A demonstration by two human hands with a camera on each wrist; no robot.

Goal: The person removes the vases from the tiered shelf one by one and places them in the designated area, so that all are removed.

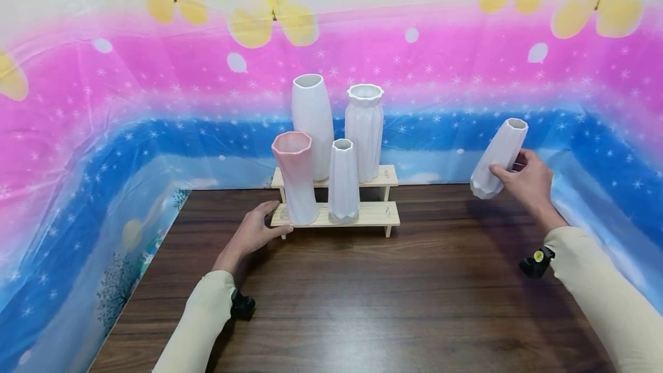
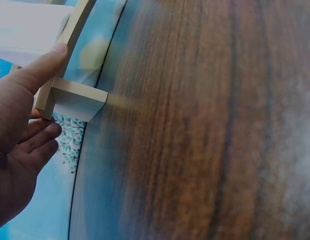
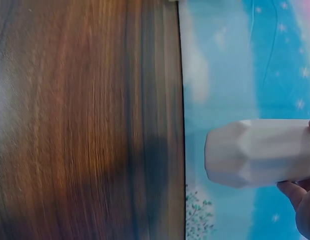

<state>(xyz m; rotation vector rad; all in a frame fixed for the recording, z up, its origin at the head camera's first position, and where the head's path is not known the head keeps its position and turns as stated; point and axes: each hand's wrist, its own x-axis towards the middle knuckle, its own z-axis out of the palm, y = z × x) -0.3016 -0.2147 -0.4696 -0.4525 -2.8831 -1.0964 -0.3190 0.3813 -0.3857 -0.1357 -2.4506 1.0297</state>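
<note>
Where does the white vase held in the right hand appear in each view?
Head: right of centre, the white vase tilted in the right hand.
Left wrist: not in it.
Right wrist: at the right edge, just below mid-height.
Shared landmark: the dark wooden table, in all three.

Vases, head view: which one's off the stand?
The tilted white vase on the far right, held in the fingers of the right hand; the other four vases stand upright on the wooden stand.
</note>
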